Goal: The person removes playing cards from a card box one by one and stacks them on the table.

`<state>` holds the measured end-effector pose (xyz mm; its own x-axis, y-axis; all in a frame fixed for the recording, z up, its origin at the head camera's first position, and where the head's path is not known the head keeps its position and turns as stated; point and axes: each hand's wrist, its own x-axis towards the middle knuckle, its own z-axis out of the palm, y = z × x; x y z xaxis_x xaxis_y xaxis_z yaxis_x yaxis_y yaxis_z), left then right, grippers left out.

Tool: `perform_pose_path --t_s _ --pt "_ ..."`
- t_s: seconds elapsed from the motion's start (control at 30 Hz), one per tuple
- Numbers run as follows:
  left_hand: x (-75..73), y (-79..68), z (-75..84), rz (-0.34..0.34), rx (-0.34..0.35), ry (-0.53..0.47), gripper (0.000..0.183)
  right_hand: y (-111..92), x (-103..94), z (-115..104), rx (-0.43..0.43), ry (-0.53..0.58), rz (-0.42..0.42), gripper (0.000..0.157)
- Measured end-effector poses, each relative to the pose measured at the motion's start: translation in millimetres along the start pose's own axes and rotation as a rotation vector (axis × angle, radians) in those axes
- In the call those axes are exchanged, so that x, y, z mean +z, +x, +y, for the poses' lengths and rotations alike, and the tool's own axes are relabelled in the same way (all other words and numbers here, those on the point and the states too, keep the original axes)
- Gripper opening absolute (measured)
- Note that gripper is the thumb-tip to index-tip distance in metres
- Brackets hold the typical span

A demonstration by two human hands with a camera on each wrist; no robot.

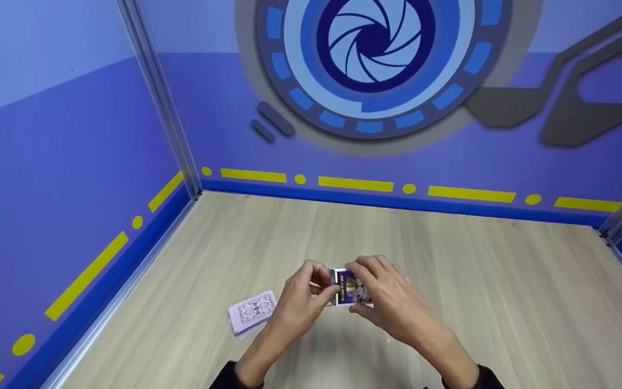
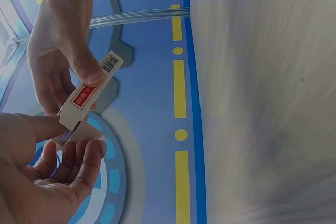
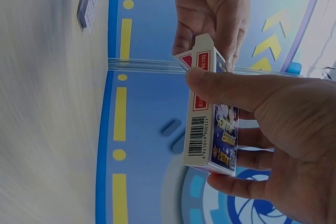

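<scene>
A small card box (image 1: 350,286) with a dark printed face is held up over the table between both hands. My right hand (image 1: 392,294) grips its body, thumb along the narrow white side that carries a barcode and a red label in the right wrist view. At the box's other end, my left hand (image 1: 303,300) pinches the opened end flap (image 2: 86,131) between thumb and fingers. A stack of playing cards (image 1: 254,312), patterned backs up, lies just left of my left hand, slightly fanned out. What is inside the box is hidden.
The light wood table (image 1: 478,281) stretches out around the hands. A blue printed panel (image 1: 224,124) rises along its back edge, and another panel (image 1: 73,178) stands on the left. Metal corner posts (image 1: 162,97) join the panels.
</scene>
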<state>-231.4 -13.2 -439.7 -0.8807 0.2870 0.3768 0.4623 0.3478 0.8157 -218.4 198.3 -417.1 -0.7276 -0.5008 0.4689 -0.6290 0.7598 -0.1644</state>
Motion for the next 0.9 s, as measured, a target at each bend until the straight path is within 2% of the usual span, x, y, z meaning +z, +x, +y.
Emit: perform_pose_path --t_s 0.37,0.7,0.9 --pt "0.3 -0.2 -2.1 0.025 -0.026 -0.019 0.020 1 3.9 0 -0.003 -0.005 0.002 0.075" --pt "-3.8 -0.8 -2.4 0.010 -0.060 -0.133 0.019 1 6.5 4 -0.003 -0.017 0.007 0.073" --pt "-9.7 1.8 -1.4 0.046 -0.036 -0.070 0.028 1 5.6 8 0.036 -0.001 0.001 0.074"
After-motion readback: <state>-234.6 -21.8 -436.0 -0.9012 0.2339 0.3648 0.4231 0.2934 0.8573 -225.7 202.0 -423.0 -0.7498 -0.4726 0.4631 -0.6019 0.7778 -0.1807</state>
